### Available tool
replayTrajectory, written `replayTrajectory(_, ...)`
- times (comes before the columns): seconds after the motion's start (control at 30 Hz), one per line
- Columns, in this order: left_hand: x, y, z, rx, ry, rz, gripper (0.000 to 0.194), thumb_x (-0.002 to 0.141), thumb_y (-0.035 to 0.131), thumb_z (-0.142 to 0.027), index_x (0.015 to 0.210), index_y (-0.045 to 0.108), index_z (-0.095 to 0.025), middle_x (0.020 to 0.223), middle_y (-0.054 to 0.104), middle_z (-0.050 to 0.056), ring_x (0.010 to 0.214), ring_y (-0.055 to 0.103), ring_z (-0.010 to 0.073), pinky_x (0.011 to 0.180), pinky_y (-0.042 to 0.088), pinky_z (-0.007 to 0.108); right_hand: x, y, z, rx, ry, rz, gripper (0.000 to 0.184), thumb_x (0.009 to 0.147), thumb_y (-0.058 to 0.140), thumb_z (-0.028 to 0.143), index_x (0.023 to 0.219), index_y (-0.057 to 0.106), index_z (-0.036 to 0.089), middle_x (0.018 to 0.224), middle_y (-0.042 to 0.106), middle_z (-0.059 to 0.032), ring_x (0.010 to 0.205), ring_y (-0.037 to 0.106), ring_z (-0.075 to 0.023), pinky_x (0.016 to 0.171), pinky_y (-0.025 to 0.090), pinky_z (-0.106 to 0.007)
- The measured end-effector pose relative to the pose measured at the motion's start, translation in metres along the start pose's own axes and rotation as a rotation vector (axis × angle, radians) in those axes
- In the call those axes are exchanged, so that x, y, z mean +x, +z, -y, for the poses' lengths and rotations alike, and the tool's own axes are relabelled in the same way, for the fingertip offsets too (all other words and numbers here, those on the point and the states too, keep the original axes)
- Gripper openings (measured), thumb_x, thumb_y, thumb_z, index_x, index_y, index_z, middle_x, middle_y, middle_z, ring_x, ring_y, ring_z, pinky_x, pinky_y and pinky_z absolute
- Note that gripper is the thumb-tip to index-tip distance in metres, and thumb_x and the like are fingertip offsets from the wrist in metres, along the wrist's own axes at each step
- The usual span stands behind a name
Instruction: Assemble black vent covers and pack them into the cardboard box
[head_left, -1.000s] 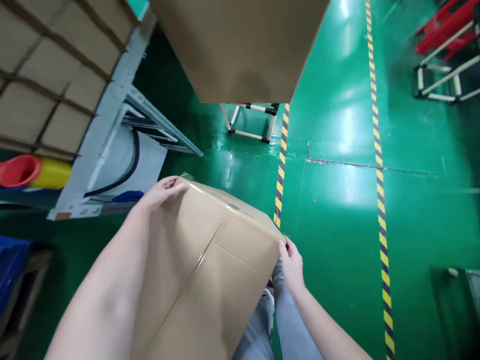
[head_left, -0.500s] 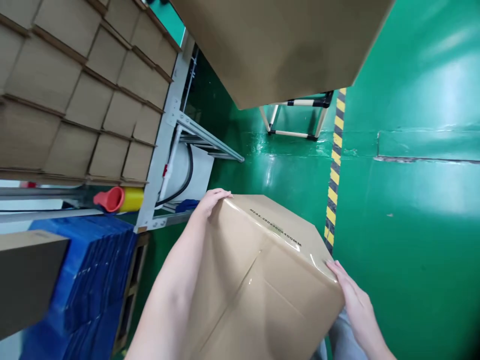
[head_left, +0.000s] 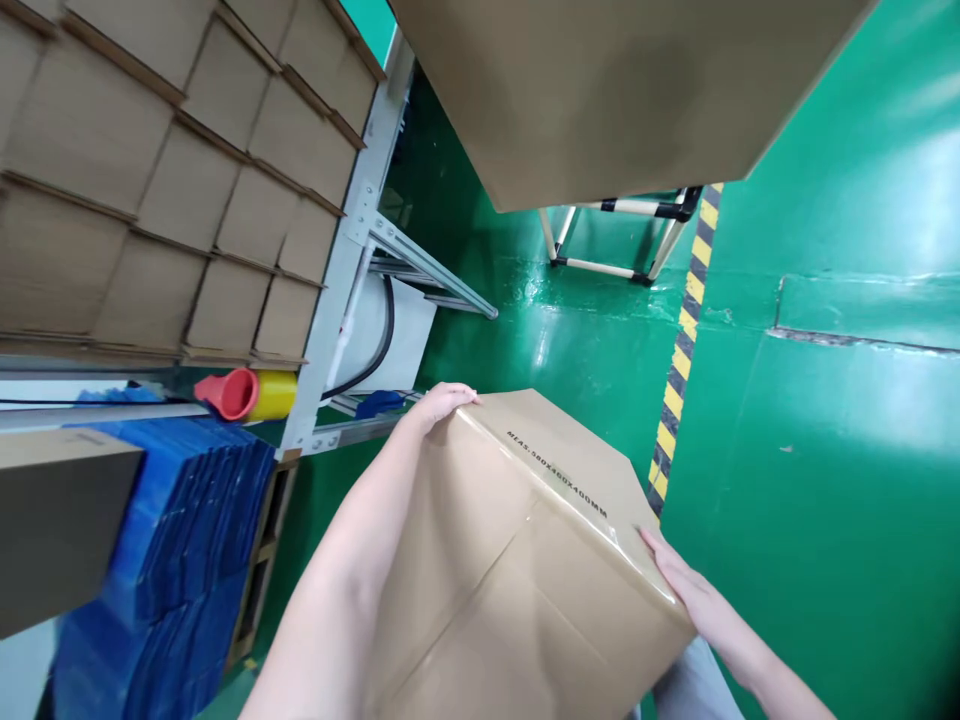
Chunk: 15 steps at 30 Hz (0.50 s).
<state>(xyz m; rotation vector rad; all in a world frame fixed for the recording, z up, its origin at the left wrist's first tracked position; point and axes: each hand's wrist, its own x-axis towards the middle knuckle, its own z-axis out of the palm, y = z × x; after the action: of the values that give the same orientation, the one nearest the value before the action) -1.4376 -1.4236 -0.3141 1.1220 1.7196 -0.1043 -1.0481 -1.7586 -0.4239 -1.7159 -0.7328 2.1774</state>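
Note:
I carry a taped brown cardboard box (head_left: 517,590) tilted in front of me, with black size lettering along its far side. My left hand (head_left: 442,403) curls over the box's far left corner. My right hand (head_left: 686,590) lies along the right edge with its fingers pressed flat against the side. Both hands grip the box, which is off the green floor (head_left: 825,450).
A second large cardboard box (head_left: 615,90) fills the top of the view, above a white pipe frame (head_left: 622,235). Stacked flat cartons (head_left: 150,180) and a grey metal frame (head_left: 337,290) stand left, with blue sheets (head_left: 172,540) on a pallet. A yellow-black stripe (head_left: 679,370) crosses the floor.
The view has swung left over the second, bringing the carton stack and blue sheets into sight. The box stays held; my right hand has slid a little lower on its edge.

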Motion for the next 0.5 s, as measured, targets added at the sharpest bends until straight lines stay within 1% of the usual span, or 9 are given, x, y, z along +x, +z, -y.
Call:
replayTrajectory(0.07,-0.001,0.003,-0.001,-0.006,-0.028,-0.019,0.035,0.067,0.064,-0.043,0.091,0.078,-0.021,0.103,0.074,0.006,0.106,0.064,0.0303,0.101,0.044,0.041,0.016,0.0,0.025,-0.132,0.063,-0.044,0.083,0.087,0.037,0.071,0.145,0.048,0.013,0.155,0.035,-0.008,0.148,0.022,-0.0264,0.126,0.009,-0.041)
replayTrajectory(0.13,-0.002,0.006,-0.002,-0.013,-0.054,-0.028,0.036,0.068,0.061,-0.038,0.093,0.078,-0.02,0.096,0.075,0.006,0.095,0.067,0.0292,0.094,0.049,0.041,0.037,0.018,0.081,-0.291,0.021,-0.116,0.088,0.088,0.031,0.071,0.147,0.045,0.007,0.155,0.034,-0.012,0.149,0.02,-0.0277,0.126,0.008,-0.042)
replayTrajectory(0.17,-0.002,0.008,-0.002,-0.016,-0.056,-0.037,0.034,0.068,0.06,-0.036,0.092,0.078,-0.02,0.096,0.075,0.006,0.094,0.067,0.0285,0.094,0.05,0.04,0.048,0.036,0.119,-0.347,-0.095,-0.141,0.087,0.091,0.025,0.068,0.149,0.039,0.005,0.158,0.027,-0.0121,0.15,0.017,-0.027,0.126,0.007,-0.043)
replayTrajectory(0.2,-0.001,0.008,-0.002,-0.018,-0.052,-0.052,0.033,0.067,0.059,-0.033,0.091,0.078,-0.02,0.099,0.075,0.005,0.097,0.067,0.0278,0.096,0.049,0.039,0.058,0.058,0.159,-0.395,-0.227,-0.087,0.084,0.094,0.022,0.065,0.152,0.034,0.006,0.16,0.021,-0.0105,0.15,0.014,-0.0256,0.126,0.007,-0.042)
replayTrajectory(0.27,0.001,0.009,0.0,-0.017,-0.033,-0.092,0.031,0.066,0.057,-0.029,0.088,0.078,-0.02,0.108,0.073,0.004,0.108,0.064,0.0266,0.104,0.044,0.036,0.078,0.108,0.235,-0.448,-0.436,0.11,0.076,0.098,0.024,0.059,0.154,0.03,0.008,0.161,0.019,-0.0093,0.151,0.014,-0.0234,0.125,0.011,-0.04)
replayTrajectory(0.33,0.004,0.009,0.003,-0.013,-0.01,-0.135,0.032,0.066,0.055,-0.026,0.088,0.078,-0.021,0.115,0.071,0.003,0.117,0.06,0.0258,0.11,0.039,0.034,0.092,0.147,0.281,-0.474,-0.416,0.215,0.077,0.1,0.025,0.055,0.154,0.023,0.001,0.161,0.017,-0.0152,0.15,0.016,-0.025,0.124,0.014,-0.041)
replayTrajectory(0.4,0.005,0.011,0.007,-0.007,0.015,-0.164,0.034,0.068,0.053,-0.025,0.09,0.078,-0.021,0.116,0.071,0.003,0.12,0.058,0.0256,0.112,0.038,0.034,0.094,0.161,0.281,-0.465,-0.414,0.251,0.078,0.1,0.025,0.055,0.155,0.016,0.001,0.162,0.012,-0.0154,0.151,0.014,-0.0243,0.124,0.013,-0.04)
replayTrajectory(0.43,0.004,0.013,0.009,-0.003,0.028,-0.179,0.034,0.069,0.052,-0.024,0.091,0.078,-0.021,0.114,0.071,0.003,0.119,0.059,0.0258,0.111,0.038,0.035,0.088,0.157,0.266,-0.447,-0.402,0.269,0.08,0.1,0.025,0.057,0.156,0.013,0.002,0.162,0.01,-0.0142,0.151,0.012,-0.0238,0.124,0.012,-0.04)
replayTrajectory(0.5,0.001,0.018,0.011,0.005,0.052,-0.225,0.033,0.072,0.051,-0.023,0.091,0.078,-0.021,0.111,0.072,0.004,0.118,0.059,0.0274,0.111,0.039,0.038,0.067,0.132,0.213,-0.383,-0.343,0.292,0.084,0.097,0.025,0.065,0.157,0.014,0.008,0.163,0.01,-0.0103,0.151,0.011,-0.0238,0.125,0.01,-0.04)
